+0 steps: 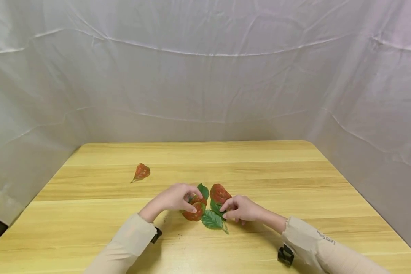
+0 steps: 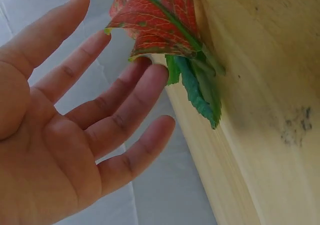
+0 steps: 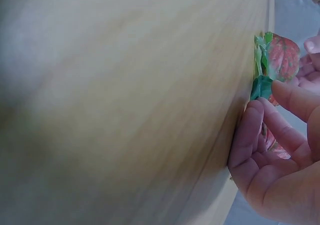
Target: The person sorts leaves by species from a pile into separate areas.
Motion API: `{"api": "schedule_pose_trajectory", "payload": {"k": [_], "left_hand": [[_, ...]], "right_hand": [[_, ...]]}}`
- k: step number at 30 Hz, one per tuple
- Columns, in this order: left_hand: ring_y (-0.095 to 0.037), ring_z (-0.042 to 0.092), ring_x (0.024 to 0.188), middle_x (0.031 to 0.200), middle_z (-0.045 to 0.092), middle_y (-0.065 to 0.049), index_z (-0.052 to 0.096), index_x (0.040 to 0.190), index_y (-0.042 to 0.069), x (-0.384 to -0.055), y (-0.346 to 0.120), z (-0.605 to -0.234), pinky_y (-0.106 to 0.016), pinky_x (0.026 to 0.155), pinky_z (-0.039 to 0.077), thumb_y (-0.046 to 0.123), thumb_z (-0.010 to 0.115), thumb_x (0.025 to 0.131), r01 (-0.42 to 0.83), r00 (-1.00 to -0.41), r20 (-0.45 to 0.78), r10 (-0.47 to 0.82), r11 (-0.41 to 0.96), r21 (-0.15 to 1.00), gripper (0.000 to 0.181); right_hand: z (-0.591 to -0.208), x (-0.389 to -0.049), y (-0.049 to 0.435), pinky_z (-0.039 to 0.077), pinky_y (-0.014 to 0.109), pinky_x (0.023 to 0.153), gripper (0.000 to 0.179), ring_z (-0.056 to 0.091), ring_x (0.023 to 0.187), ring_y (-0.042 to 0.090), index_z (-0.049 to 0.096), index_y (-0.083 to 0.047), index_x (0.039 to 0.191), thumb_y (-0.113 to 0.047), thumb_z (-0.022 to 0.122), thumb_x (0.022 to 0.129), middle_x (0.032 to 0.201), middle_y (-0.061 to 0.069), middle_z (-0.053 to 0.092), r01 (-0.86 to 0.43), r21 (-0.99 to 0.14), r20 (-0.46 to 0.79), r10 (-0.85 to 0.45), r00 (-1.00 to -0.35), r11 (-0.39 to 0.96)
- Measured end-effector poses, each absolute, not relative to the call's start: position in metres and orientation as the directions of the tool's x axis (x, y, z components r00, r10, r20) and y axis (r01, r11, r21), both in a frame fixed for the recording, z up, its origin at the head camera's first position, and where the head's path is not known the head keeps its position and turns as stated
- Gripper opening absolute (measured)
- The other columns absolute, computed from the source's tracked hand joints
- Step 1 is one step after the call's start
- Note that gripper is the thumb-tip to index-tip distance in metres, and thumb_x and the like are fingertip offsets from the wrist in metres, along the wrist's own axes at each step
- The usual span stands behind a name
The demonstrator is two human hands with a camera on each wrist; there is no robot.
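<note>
My left hand (image 1: 178, 196) is over a cluster of red leaves (image 1: 193, 211) with green veins, left of the table's middle. In the left wrist view its fingers are spread and loosely bent, thumb apart, with fingertips right at the edge of a red leaf (image 2: 162, 27). My right hand (image 1: 243, 208) pinches a green leaf (image 3: 261, 87) between thumb and fingers, close over the tabletop. Beside it lie a toothed green leaf (image 1: 211, 219) and another red leaf (image 1: 220, 193). One more green leaf (image 1: 203, 191) shows behind my left fingers.
A single red leaf (image 1: 142, 172) with a thin stem lies farther back on the left of the wooden table (image 1: 277, 163). Pale sheeting (image 1: 205, 91) hangs behind and at both sides. Dark bands (image 1: 285, 255) sit on both sleeves.
</note>
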State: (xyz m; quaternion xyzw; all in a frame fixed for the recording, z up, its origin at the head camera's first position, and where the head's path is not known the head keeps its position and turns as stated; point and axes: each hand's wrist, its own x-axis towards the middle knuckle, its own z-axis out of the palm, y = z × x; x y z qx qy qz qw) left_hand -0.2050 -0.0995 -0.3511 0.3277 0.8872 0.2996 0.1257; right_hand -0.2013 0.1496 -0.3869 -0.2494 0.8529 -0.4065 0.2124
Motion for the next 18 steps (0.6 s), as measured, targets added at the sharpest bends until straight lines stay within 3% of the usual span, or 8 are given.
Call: {"api": "schedule_pose_trajectory", "payload": {"k": [10, 18], "left_hand": [[-0.012, 0.046, 0.062, 0.072, 0.054, 0.003, 0.066, 0.100, 0.006, -0.2125, -0.0980, -0.3570, -0.025, 0.054, 0.040, 0.008, 0.070, 0.076, 0.503, -0.733, -0.071, 0.677, 0.608, 0.615, 0.023], [-0.008, 0.037, 0.053, 0.060, 0.049, 0.001, 0.067, 0.099, 0.003, -0.2131, -0.0988, -0.3581, -0.022, 0.050, 0.035, 0.003, 0.069, 0.076, 0.502, -0.725, -0.078, 0.684, 0.604, 0.619, 0.023]], "right_hand": [[-0.3863, -0.2022, 0.1505, 0.042, 0.025, 0.038, 0.014, 0.047, 0.045, 0.011, 0.067, -0.004, 0.093, -0.010, 0.063, 0.082, 0.055, 0.002, 0.049, -0.243, -0.795, -0.172, -0.590, -0.789, 0.557], [-0.3884, -0.2021, 0.1484, 0.043, 0.027, 0.037, 0.009, 0.049, 0.044, 0.011, 0.065, -0.003, 0.088, -0.008, 0.064, 0.081, 0.057, 0.003, 0.052, -0.242, -0.794, -0.146, -0.562, -0.814, 0.557]]}}
